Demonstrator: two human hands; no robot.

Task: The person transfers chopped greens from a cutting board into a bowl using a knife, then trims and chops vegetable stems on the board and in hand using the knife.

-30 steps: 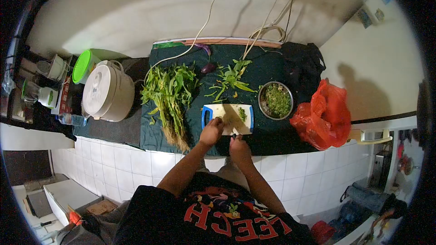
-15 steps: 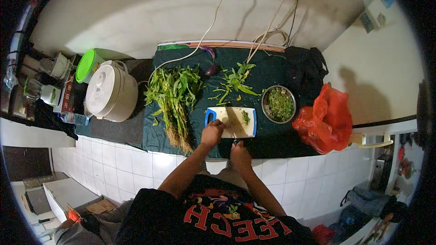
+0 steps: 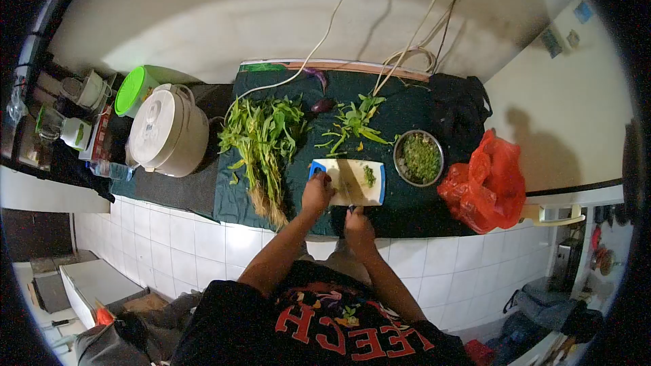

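A white cutting board (image 3: pixel 373 196) with blue ends lies near the table's front edge. My right hand (image 3: pixel 359 229) grips a knife (image 3: pixel 350 209) by its dark handle; the blade points over the board and is hard to see. My left hand (image 3: pixel 317 193) is at the board's left end, fingers curled down, and what is under them is hidden. Chopped greens (image 3: pixel 369 175) sit in a small heap on the board's right part. Just right of it stands a metal bowl (image 3: pixel 399 175) with more chopped greens (image 3: pixel 422 160) inside.
A large bunch of leafy greens with roots (image 3: pixel 264 142) lies left of the board, loose leafy stems (image 3: pixel 356 122) behind it. An eggplant (image 3: pixel 323 105) is farther back. A red plastic bag (image 3: pixel 485 186) stands right, a white rice cooker (image 3: pixel 169 132) left. A cord (image 3: pixel 325 30) crosses the back.
My left hand has shifted slightly up and left at the board's end. The right hand and knife stay almost in place. The whole view has moved a little.
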